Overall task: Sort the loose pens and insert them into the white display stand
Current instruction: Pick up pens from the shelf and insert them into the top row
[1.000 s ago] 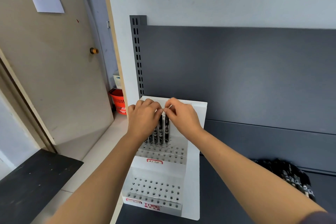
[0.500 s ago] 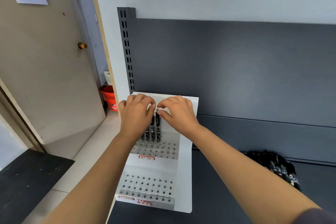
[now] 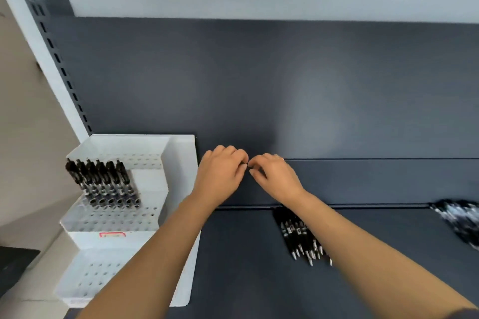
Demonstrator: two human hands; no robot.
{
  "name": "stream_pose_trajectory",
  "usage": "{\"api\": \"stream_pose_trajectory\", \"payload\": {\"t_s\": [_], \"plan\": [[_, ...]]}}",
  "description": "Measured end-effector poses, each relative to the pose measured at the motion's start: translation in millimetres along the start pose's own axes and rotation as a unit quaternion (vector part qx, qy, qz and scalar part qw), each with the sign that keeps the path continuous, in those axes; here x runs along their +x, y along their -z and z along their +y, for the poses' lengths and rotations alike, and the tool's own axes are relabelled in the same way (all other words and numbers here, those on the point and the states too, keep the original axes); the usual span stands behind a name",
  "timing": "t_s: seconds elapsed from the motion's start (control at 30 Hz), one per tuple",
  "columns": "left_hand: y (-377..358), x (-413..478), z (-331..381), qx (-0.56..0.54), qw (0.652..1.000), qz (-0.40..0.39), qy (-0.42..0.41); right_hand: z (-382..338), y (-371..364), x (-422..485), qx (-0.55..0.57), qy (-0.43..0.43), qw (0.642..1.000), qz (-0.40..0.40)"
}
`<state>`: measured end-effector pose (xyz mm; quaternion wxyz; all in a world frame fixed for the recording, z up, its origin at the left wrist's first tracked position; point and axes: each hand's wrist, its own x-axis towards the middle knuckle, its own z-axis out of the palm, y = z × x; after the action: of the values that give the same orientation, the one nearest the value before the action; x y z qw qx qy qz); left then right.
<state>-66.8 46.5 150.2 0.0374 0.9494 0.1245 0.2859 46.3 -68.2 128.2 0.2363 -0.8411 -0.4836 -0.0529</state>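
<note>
The white display stand [image 3: 178,163] sits at the left end of the dark shelf, with several black pens [image 3: 103,184] upright in a row in its upper tier. Its lower tiers show only bare holes. To the right of the stand, my left hand [image 3: 220,173] and my right hand [image 3: 274,176] hover in front of the back panel. Their fingers are curled and the fingertips meet, pinching something tiny that I cannot identify. A bundle of loose black pens [image 3: 298,238] lies on the shelf, partly under my right forearm.
A second heap of black pens [image 3: 461,223], blurred, lies at the shelf's far right. The dark shelf surface [image 3: 246,254] stretches between stand and pens. A slotted upright [image 3: 62,67] and the grey back panel [image 3: 259,85] rise behind. The floor drops away at left.
Both hands have left the pens in the stand and moved right, still fingertip to fingertip. My view has swung right, bringing the loose pens into sight and uncovering the row in the stand.
</note>
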Motion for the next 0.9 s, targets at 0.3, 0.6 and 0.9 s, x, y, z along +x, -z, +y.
{"api": "stream_pose_trajectory", "payload": {"t_s": [0.3,0.6,0.9], "plan": [[-98,-6,74,-0.029,0.983,-0.169,0.066,120,1,-45,0.000,-0.101,0.978,-0.183],[-154,-22,84,-0.018,0.934,-0.314,0.170,148,-34,-47,-0.073,-0.130,0.967,-0.208],[-189,-12,74,-0.084,0.891,-0.360,0.262,141,-67,-30,-0.182,-0.202,0.940,-0.206]]}}
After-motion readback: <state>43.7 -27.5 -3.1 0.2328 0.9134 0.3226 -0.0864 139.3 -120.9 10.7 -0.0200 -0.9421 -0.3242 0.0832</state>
